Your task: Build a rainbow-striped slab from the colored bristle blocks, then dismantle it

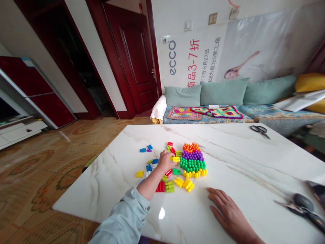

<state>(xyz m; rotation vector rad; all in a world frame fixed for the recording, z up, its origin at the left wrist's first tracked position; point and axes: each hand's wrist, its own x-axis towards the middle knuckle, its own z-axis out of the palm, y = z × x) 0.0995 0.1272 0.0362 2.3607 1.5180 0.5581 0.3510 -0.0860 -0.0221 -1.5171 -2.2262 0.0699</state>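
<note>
My left hand (pixel 165 162) reaches over a loose scatter of bullet-shaped plastic pieces, its fingers closed at a yellow plastic piece (pixel 175 159). Just right of it stand pieces packed in colour bands: orange (pixel 191 147), purple (pixel 193 155), green (pixel 193 165) and yellow (pixel 195 174). Around my left wrist lie red pieces (pixel 160 186), lime pieces (pixel 170 186), a green piece (pixel 176 171) and blue pieces (pixel 149 167), some partly hidden by the arm. More yellow pieces (pixel 188 185) rest below the bands. My right hand (pixel 224 208) lies on the tabletop, fingers stretched out, holding nothing.
The white marbled table (pixel 241 152) carries black scissors (pixel 260 130) at its far right. Another dark-handled tool (pixel 302 206) and a dark flat object (pixel 317 191) lie near the right edge. Behind the table is a sofa (pixel 223 117) with green cushions.
</note>
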